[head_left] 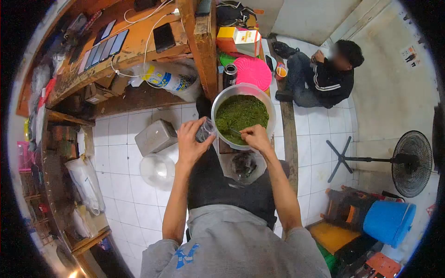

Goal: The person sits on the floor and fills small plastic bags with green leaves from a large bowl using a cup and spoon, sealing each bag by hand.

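A large whitish basin (271, 121) in front of me holds a heap of finely chopped green stuff (242, 111). My right hand (256, 138) is over the basin's near right side, fingers pinched on a thin metal spoon (235, 131) whose far end dips into the green. Just left of the basin's rim, my left hand (194, 139) is closed around a small clear plastic container (204, 130). Between my legs, below the basin, sits a clear tub (243, 167) with dark contents that I cannot make out.
A grey metal tin (156, 137) and a translucent tub (157, 171) stand on the tiles at left. Beyond the basin are a pink lid (252, 74), a dark tumbler (230, 74) and a carton (238, 41). A person (324, 78) sits at right, near a fan (410, 157).
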A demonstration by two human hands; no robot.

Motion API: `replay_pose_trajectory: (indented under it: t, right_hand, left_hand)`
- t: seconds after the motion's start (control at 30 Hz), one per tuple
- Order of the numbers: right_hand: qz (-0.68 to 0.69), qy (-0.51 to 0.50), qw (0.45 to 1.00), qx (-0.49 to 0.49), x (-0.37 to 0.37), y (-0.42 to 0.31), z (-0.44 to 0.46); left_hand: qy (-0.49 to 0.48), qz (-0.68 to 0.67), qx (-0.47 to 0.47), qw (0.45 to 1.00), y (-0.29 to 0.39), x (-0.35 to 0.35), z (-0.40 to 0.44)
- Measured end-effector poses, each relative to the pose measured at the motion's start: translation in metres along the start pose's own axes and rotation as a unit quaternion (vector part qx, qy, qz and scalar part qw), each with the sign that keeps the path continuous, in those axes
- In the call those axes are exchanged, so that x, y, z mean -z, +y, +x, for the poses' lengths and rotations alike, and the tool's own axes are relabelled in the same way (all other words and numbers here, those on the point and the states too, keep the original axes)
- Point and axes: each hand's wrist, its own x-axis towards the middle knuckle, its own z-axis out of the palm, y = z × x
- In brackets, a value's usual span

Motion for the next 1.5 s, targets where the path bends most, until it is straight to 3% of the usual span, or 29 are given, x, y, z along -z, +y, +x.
replay_pose_trajectory:
  t: [0.07, 0.17, 0.2, 0.3, 0.37, 0.47, 0.7, 0.83, 0.9, 0.93, 1.03, 1.1, 1.23, 1.33, 1.5]
  right_hand:
    - [0.108, -0.007, 0.993, -0.057, 0.011, 0.004, -0.003]
    - [0.155, 0.006, 0.98, -0.129, 0.042, -0.004, -0.016]
    - [0.175, 0.053, 0.98, -0.072, 0.041, 0.012, -0.017]
    - [0.189, 0.092, 0.976, -0.059, 0.067, -0.008, -0.032]
    - [0.155, 0.108, 0.981, -0.05, 0.074, -0.013, -0.041]
    - [0.054, 0.222, 0.971, 0.066, 0.076, -0.041, -0.059]
    - [0.005, 0.304, 0.948, 0.093, 0.061, -0.039, -0.071]
    - [0.078, 0.27, 0.959, 0.035, 0.059, -0.021, -0.062]
    - [-0.051, 0.253, 0.964, 0.064, 0.057, -0.02, -0.056]
    - [-0.051, 0.251, 0.964, 0.067, 0.057, -0.032, -0.052]
    - [-0.061, 0.287, 0.946, 0.137, 0.049, -0.075, -0.028]
    - [-0.147, 0.291, 0.912, 0.25, 0.032, -0.075, -0.006]
    - [-0.142, 0.276, 0.916, 0.256, 0.034, -0.07, 0.012]
    - [-0.149, 0.272, 0.925, 0.221, 0.041, -0.074, 0.0]
    - [-0.084, 0.258, 0.948, 0.169, 0.064, -0.074, -0.016]
  left_hand:
    - [0.004, 0.009, 0.0, 1.0, 0.006, 0.002, 0.007]
    - [-0.001, 0.007, -0.005, 1.0, 0.012, -0.009, 0.02]
    - [-0.01, -0.001, -0.01, 1.0, 0.013, -0.015, 0.026]
    - [-0.016, -0.002, -0.024, 1.0, 0.024, -0.042, 0.042]
    - [-0.01, -0.017, -0.049, 0.999, 0.03, -0.061, 0.05]
    - [-0.026, -0.02, -0.037, 0.999, 0.041, -0.081, 0.057]
    - [-0.025, -0.042, -0.03, 0.998, 0.038, -0.102, 0.056]
    - [-0.008, -0.06, -0.013, 0.998, 0.032, -0.101, 0.055]
    - [-0.002, -0.062, -0.002, 0.998, 0.03, -0.101, 0.053]
    - [0.009, -0.067, -0.007, 0.998, 0.028, -0.103, 0.052]
    - [0.032, -0.072, -0.023, 0.997, 0.027, -0.112, 0.05]
    - [0.043, -0.072, -0.037, 0.996, 0.027, -0.119, 0.048]
    - [0.055, -0.082, -0.018, 0.995, 0.023, -0.119, 0.05]
    - [-0.048, -0.047, 0.03, 0.997, 0.01, -0.125, 0.044]
    - [-0.023, -0.106, 0.002, 0.994, 0.027, -0.1, 0.042]
